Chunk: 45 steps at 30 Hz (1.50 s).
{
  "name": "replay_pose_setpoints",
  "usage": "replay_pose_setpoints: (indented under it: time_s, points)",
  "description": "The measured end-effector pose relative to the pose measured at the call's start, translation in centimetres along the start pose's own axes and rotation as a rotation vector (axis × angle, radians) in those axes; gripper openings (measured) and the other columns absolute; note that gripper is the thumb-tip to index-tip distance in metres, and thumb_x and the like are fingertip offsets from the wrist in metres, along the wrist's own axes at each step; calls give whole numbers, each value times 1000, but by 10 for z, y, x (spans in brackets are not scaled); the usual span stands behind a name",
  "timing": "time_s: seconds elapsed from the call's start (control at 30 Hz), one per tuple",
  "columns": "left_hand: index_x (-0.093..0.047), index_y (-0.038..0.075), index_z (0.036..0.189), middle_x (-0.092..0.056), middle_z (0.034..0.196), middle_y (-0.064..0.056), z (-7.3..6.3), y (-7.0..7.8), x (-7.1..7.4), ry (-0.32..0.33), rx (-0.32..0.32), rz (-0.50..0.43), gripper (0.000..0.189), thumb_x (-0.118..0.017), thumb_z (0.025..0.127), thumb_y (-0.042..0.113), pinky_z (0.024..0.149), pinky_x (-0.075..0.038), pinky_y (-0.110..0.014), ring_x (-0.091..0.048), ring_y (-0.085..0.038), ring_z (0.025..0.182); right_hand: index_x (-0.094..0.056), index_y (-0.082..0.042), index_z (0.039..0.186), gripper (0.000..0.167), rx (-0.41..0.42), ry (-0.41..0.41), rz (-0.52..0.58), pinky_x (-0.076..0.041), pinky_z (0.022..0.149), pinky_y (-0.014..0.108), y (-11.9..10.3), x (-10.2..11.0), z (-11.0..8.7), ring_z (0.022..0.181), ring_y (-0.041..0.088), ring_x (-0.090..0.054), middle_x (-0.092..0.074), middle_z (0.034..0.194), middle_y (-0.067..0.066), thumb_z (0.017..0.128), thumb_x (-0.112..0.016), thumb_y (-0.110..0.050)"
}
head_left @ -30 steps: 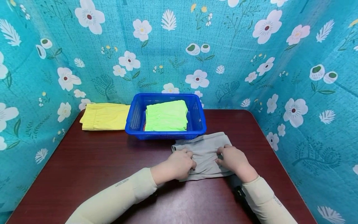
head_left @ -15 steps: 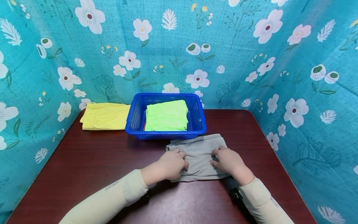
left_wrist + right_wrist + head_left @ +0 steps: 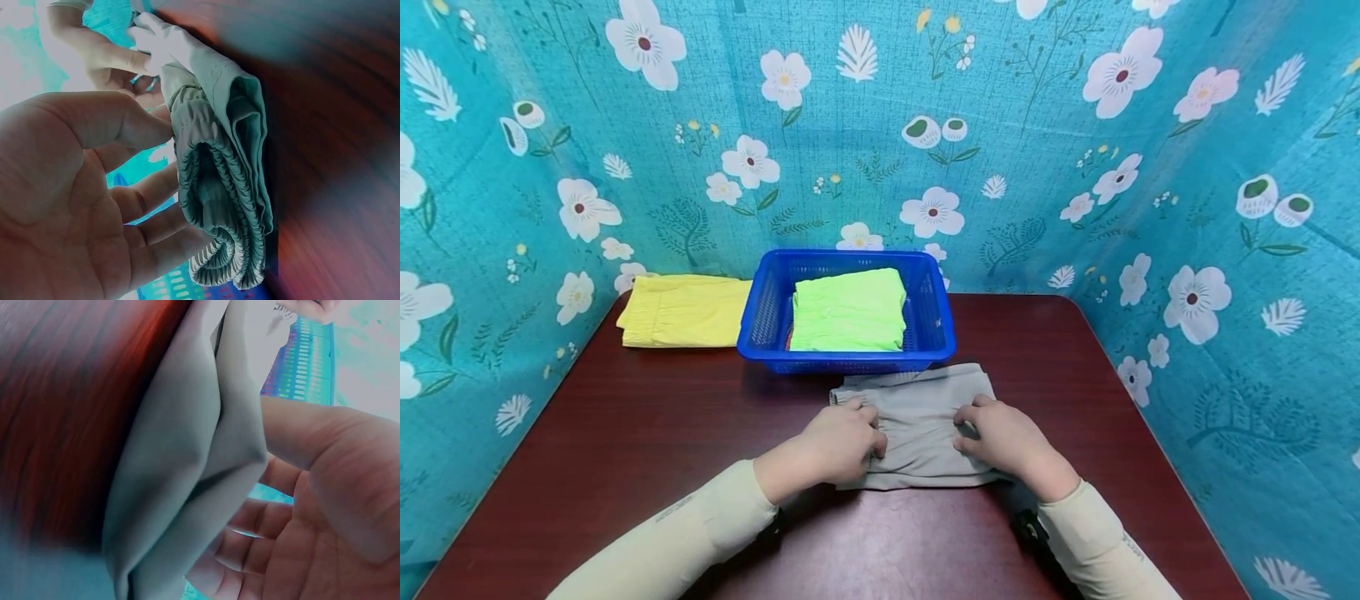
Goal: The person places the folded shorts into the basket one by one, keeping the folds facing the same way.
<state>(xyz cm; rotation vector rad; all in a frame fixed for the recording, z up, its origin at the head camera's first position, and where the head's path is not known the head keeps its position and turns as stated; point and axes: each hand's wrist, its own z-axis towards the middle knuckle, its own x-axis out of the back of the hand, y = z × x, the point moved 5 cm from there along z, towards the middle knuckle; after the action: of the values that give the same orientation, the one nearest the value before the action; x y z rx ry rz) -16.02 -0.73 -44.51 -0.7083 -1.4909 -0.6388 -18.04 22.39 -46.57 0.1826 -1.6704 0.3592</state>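
Left hand, folded grey garment beneath.

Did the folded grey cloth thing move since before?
Yes: in the head view, the folded grey cloth garment has slid left against the rectangular blue plastic basket, so more of it lies in front of the basket.

A teal cloth hangs along the back and down both sides, with soft vertical folds near its corners. It is printed with white flowers with mostly dark red centres, pale feather-shaped leaves, small yellow blooms and thin green sprigs. Before it stands a dark reddish-brown desk with fine wood grain and a rounded far right corner. Light makes a pale, glossy patch on its near middle; in the wrist views the grain looks blurred.
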Motion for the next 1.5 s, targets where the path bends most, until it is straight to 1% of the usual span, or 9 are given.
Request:
replay_pose_setpoints:
  time_s: [0.17, 0.4, 0.6, 0.77, 0.93, 1.07, 1.17, 1.3, 1.5]
  points:
    - [-78, 35, 97, -64, 104, 4, -8, -6, 1, 13, 18, -14, 22, -73, 82, 20, 67, -52, -35, -54, -20, 97, -75, -18, 112, 31, 35, 2, 28, -54, 76, 37, -7, 0, -1, 81, 10, -58, -64, 101, -1, 88, -80, -37]
    - [-77, 32, 93, -62, 102, 3, -21, -17, 0, 45, 35, -53, 15, -77, 81, 22, 66, -52, -35, -53, -20, 95, -76, -19, 114, 32, 95, 3, 42, -53, 72, 33, -21, -2, 1, 77, 8, -55, -62, 99, -3, 87, -81, -35]
    - [-77, 31, 90, -60, 97, 4, -32, -28, 0, 75, 48, -76, 13, -77, 80, 21, 65, -50, -35, -51, -20, 91, -75, -19, 118, 34, 127, -14, 55, -54, 75, 34, -32, -3, 4, 82, 8, -57, -61, 102, -3, 88, -81, -34]
    - [-76, 31, 88, -58, 96, 5, -38, -37, -2, 59, 69, -89, 12, -75, 81, 21, 67, -48, -34, -49, -19, 90, -75, -18, 119, 34, 154, -25, 71, -54, 76, 34, -41, -5, 7, 83, 9, -57, -62, 102, -3, 88, -81, -33]
    - [-76, 30, 86, -59, 94, 5, -44, -44, -2, 69, 82, -105, 15, -74, 81, 16, 68, -49, -34, -50, -19, 90, -75, -18, 120, 35, 163, -46, 94, -54, 77, 34, -49, -6, 10, 82, 9, -56, -62, 104, -1, 89, -81, -32]
    - [-76, 29, 83, -59, 92, 6, -49, -49, -1, 84, 98, -116, 23, -73, 77, 8, 69, -50, -34, -51, -19, 90, -74, -18, 122, 36, 187, -65, 103, -54, 77, 34, -54, -8, 13, 82, 8, -55, -62, 104, -1, 89, -80, -32]
    - [-75, 30, 82, -59, 91, 6, -51, -53, -2, 91, 104, -117, 27, -72, 74, 4, 68, -50, -33, -51, -19, 88, -74, -18, 122, 36, 192, -74, 113, -54, 77, 34, -55, -9, 14, 83, 8, -56, -62, 104, -2, 89, -80, -32]
    - [-75, 29, 81, -59, 90, 6, -51, -55, -4, 102, 104, -121, 27, -72, 74, 3, 69, -49, -32, -51, -19, 88, -74, -19, 122, 36, 193, -84, 140, -54, 79, 34, -54, -9, 16, 87, 8, -58, -63, 106, -3, 89, -80, -31]
    - [-75, 27, 79, -61, 88, 6, -52, -54, -3, 154, 93, -114, 29, -70, 73, -1, 69, -50, -32, -51, -19, 85, -74, -16, 121, 33, 220, -106, 199, -55, 83, 37, -51, -6, 17, 97, 14, -63, -65, 110, -1, 91, -79, -26]
